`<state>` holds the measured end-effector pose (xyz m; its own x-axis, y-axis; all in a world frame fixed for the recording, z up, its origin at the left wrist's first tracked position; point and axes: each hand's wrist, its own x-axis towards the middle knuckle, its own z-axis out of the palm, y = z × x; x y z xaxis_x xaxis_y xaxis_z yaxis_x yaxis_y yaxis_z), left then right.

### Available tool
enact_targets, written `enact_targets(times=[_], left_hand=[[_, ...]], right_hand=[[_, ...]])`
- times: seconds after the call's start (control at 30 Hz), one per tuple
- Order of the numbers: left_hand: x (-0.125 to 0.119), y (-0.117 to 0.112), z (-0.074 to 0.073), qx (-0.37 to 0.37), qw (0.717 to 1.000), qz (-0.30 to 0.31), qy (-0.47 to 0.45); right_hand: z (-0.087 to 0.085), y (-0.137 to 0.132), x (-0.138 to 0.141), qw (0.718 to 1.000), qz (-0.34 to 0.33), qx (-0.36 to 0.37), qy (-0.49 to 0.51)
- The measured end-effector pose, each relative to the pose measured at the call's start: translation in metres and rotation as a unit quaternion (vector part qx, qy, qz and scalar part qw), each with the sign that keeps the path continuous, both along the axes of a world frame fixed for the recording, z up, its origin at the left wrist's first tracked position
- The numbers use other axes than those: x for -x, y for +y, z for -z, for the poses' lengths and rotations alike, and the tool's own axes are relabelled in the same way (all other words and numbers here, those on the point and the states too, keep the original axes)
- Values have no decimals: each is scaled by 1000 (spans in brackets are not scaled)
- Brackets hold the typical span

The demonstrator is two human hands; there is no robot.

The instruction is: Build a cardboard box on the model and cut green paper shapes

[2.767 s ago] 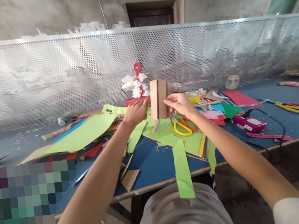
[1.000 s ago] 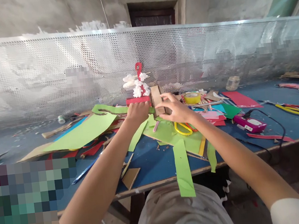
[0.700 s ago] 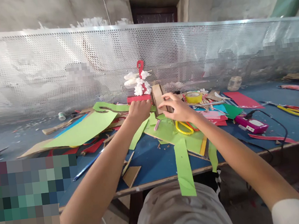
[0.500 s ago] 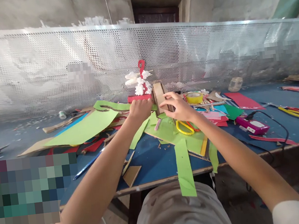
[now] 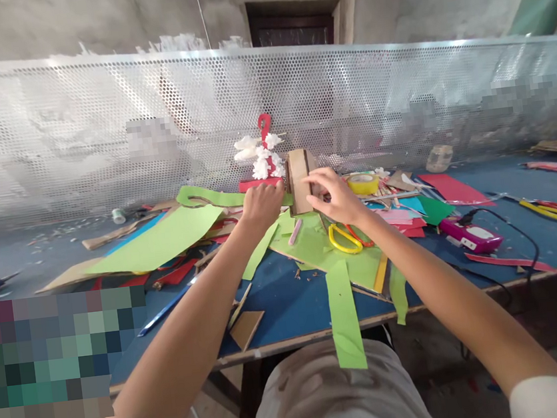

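My left hand (image 5: 264, 205) is closed over a long, curved green cardboard strip (image 5: 201, 197), whose free end reaches out to the left. Joined to the strip, or right against it, is a boxy brown cardboard piece (image 5: 300, 183), standing upright between my hands. The fingertips and thumb of my right hand (image 5: 335, 196) grip its right edge, with the fingers bent. Just behind stands a red hooked stem with white flower shapes (image 5: 261, 166) on a red base. Green paper (image 5: 295, 247) lies under the hands, and yellow-handled scissors (image 5: 345, 238) rest below my right hand.
A light green sheet (image 5: 161, 239) and cardboard scraps lie to the left. To the right are yellow tape (image 5: 363, 184), a magenta device (image 5: 471, 235) with a black cable, and pliers (image 5: 550, 208). A perforated metal screen (image 5: 372, 104) borders the back. A green strip (image 5: 344, 312) overhangs the front edge.
The boxy cardboard piece has turned slightly, so its front faces me more squarely. My right fingers have shifted along its right edge. My left hand stays in nearly the same place.
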<state>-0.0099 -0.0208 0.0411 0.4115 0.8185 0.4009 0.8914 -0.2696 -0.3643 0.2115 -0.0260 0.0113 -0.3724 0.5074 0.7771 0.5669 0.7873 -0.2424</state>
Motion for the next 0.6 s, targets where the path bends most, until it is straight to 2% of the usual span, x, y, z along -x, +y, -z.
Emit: enact_targets(times=[0.17,0.6], left_hand=[[0,2,2,-26,999,42,-2],[5,6,7,-56,994,90,15]], right_hand=[[2,13,-8,991,42,7,126],[-3,11,-11,988,35,18,150]])
